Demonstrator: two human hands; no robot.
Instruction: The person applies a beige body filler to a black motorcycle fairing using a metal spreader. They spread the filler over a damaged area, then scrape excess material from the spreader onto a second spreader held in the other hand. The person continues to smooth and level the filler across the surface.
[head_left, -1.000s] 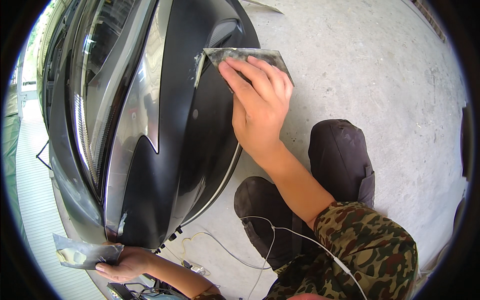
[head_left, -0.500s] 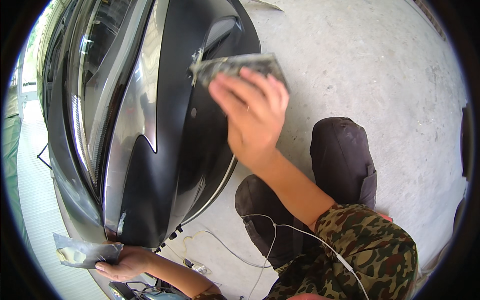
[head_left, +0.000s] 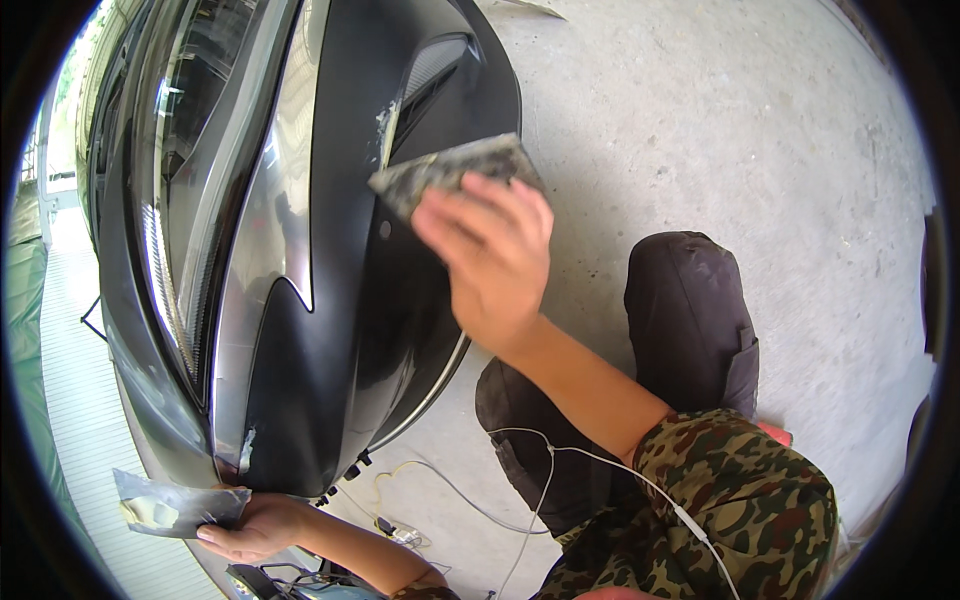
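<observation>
My right hand [head_left: 490,260] is closed on a flat, stained putty spreader [head_left: 455,165], slightly blurred by motion. One corner of its edge lies at or just over the dark grey car bumper [head_left: 300,400], below a recessed vent; whether it touches I cannot tell. A streak of pale putty [head_left: 385,135] marks the bumper beside that vent. At the lower left, my left hand [head_left: 262,525] grips a thin grey plate [head_left: 205,508] by its right end, thumb on top. Cream-coloured putty [head_left: 150,513] lies on the plate. Another pale patch [head_left: 247,450] shows on the bumper's lower corner.
The headlight [head_left: 205,130] runs along the car's left side. A white cable [head_left: 640,475] crosses my sleeve and knees, with more thin wires [head_left: 420,480] on the concrete floor [head_left: 800,150]. Dark parts with cables [head_left: 275,580] lie below my left forearm.
My right hand has moved the spreader down and slightly left, uncovering the putty streak by the vent. My left hand and its plate have hardly moved.
</observation>
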